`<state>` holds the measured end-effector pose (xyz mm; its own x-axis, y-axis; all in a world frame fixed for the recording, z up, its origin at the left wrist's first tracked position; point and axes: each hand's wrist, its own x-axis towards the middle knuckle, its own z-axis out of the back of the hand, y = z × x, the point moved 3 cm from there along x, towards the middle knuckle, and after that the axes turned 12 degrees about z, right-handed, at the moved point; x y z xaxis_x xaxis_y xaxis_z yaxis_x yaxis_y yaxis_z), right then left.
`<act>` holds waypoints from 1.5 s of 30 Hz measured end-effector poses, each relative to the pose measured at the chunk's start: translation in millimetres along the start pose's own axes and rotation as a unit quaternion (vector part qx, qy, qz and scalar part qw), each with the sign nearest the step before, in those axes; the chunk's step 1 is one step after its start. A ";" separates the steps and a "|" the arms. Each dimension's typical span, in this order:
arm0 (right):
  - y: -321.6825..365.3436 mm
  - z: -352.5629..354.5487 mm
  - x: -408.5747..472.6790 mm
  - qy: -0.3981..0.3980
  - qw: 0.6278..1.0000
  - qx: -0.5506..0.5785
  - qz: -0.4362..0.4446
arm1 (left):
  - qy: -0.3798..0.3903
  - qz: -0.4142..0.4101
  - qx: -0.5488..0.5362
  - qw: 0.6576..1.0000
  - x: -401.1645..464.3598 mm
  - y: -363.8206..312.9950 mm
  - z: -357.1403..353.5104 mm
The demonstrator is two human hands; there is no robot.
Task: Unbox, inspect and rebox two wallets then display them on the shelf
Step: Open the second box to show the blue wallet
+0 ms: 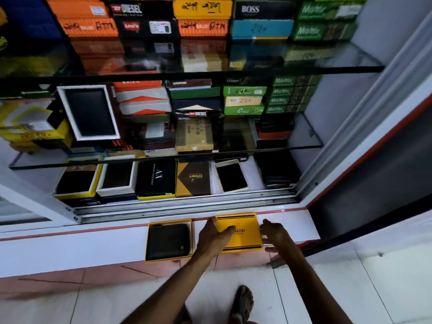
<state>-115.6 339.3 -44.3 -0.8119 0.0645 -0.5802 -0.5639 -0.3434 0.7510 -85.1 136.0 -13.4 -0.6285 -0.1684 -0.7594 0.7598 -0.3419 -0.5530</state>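
A yellow box lid (pixel 243 237) with black stripes and dark lettering lies flat on the white ledge (pixel 93 249) below the cabinet. My left hand (pixel 214 237) rests on its left edge, thumb across the lid's top. My right hand (pixel 277 235) is at its right edge, fingers spread and touching the side. To the left sits the open yellow box base (pixel 149 242) with a black wallet (pixel 168 240) lying inside it.
The open cabinet has glass shelves (pixel 304 69) stacked with many wallet boxes. Its bottom shelf holds a row of open and shut boxes (pixel 156 177) behind a metal sliding track (pixel 187 206). My foot (pixel 243 302) stands on the tiled floor.
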 end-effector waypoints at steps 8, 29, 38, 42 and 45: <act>10.8 10.2 -4.7 0.066 0.990 0.121 -0.024 | -0.063 0.031 -0.032 0.997 1.4 -15.8 -20.0; 15.0 15.5 -1.7 0.007 0.956 -0.239 0.173 | -0.069 -0.017 -0.233 0.970 -23.9 18.0 31.8; 21.2 35.2 -18.7 -0.050 0.957 -0.187 0.216 | -0.107 -0.033 -0.246 0.963 -20.4 67.8 42.5; 22.2 29.9 -15.9 -0.025 0.957 -0.192 0.216 | -0.115 -0.020 -0.238 0.964 -8.5 56.9 21.1; 23.5 21.9 -13.6 -0.017 0.957 -0.210 0.201 | -0.120 0.001 -0.219 0.968 11.5 46.0 8.3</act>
<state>-121.1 350.9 -11.9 -0.9591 -0.1243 -0.2543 -0.0998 -0.6920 0.7149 -58.8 110.6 -44.8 -0.6070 -0.3962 -0.6889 0.7264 0.0750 -0.6832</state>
